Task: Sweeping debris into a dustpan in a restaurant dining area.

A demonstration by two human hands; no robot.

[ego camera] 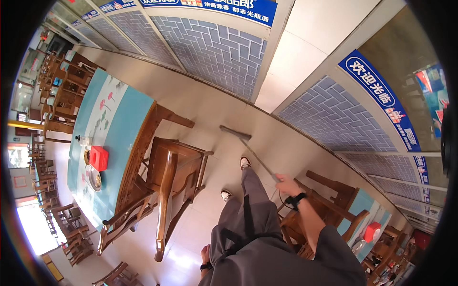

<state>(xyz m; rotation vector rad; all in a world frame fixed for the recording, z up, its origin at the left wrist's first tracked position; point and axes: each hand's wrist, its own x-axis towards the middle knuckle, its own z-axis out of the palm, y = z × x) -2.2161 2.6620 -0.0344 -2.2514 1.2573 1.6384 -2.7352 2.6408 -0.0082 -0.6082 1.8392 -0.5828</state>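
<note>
A long-handled floor mop or broom with a narrow dark head [235,132] rests on the beige tiled floor, ahead of my shoes. Its thin pole slants back to my right hand [287,185], which is closed around the upper end. The pole's top end is hidden by my hand. My left hand [205,253] hangs low beside my left thigh, partly covered by my clothing; its fingers look curled, but whether it holds anything is not visible. A dark band is on each wrist.
Wooden chairs [168,164] stand by a blue-topped table [136,103] at left, which bears a red box [98,158] and a metal dish [95,177]. Another chair [322,207] and table [361,200] are at right. Ahead run brick-patterned partition panels [214,46] with a doorway gap.
</note>
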